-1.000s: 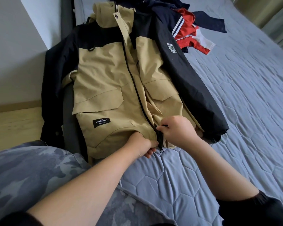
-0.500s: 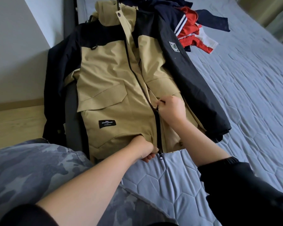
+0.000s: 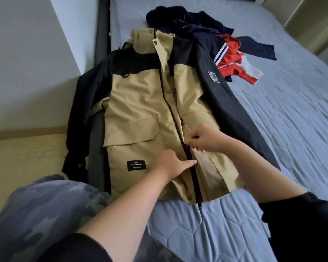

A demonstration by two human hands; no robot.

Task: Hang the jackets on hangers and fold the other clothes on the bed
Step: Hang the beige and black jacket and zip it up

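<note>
Pinching the zipper (image 3: 194, 178) of the tan jacket (image 3: 140, 110), right hand (image 3: 208, 138) sits mid-front; left hand (image 3: 175, 163) has released the hem, now pressing flat alongside.

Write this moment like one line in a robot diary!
tan jacket: laid on bed | left hand: presses its front | right hand: pinches zipper | hanger: not in view

Count taken from the bedside.
Bed (image 3: 292, 129): 1.
Jacket (image 3: 140, 103), tan and black, laid flat: 1. On it, zipper (image 3: 170, 108): 1; black label (image 3: 136, 165): 1; sleeve badge (image 3: 213, 76): 1.
Heap of other clothes (image 3: 197, 25): 1. In it, red-and-white garment (image 3: 233, 67): 1; the dark navy pieces overlap, number not readable.
Hands at the jacket: 2, left hand (image 3: 170, 163) and right hand (image 3: 208, 137).
</note>
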